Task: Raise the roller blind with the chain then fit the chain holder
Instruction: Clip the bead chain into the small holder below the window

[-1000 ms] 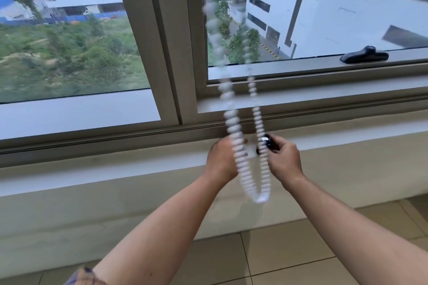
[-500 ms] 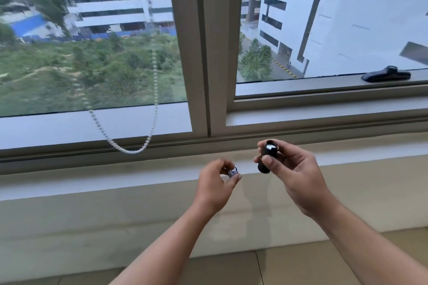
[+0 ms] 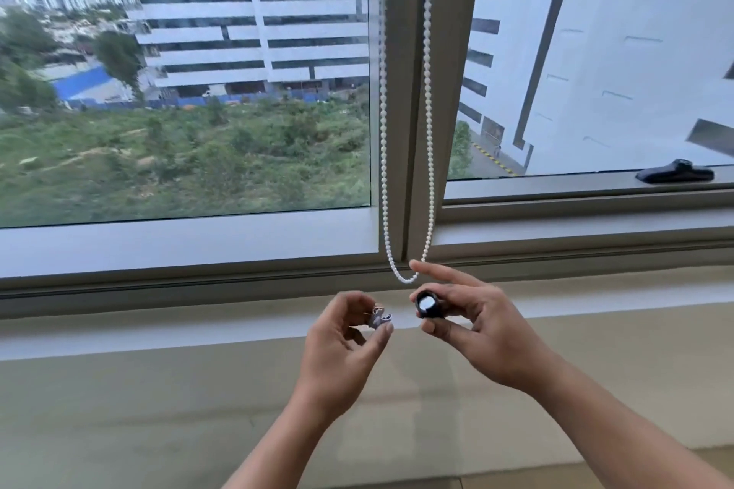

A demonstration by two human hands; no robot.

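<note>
Swung back since 0.5 s ago: bead chain (image 3: pixel 427 99), then looping off to the left over the left pane, hung straight down along the centre mullion (image 3: pixel 449 52), both strands near-parallel, bottom of loop just above the lower window frame (image 3: pixel 198 282). Loop bottom sat just beside the right index fingertip; touching or apart, couldn't tell. Not gripped by either hand.

Held in right hand (image 3: pixel 482 324): small black cylinder w/ pale round face (image 3: pixel 427 305), turned toward camera, pinched btwn thumb and middle fingers. Index finger stretched out straight, pointing left toward chain loop. Other fingers loosely curled.

Held in left hand (image 3: pixel 343 337): small greyish clip-like piece (image 3: pixel 379 318), prob. part of chain holder, blurred, shape unclear. Pinched at thumb and fingertips, remaining fingers curled in. Hands close together, apart, both in front of the sill (image 3: pixel 159 337) below mullion.

Further out: black window handle (image 3: pixel 674 174) lay flat on right sash's bottom rail, near right edge. Beyond glass: white multi-storey buildings (image 3: pixel 254 12), green scrub (image 3: pixel 178 155), blue fencing. Beige wall (image 3: pixel 139 409) under sill.
</note>
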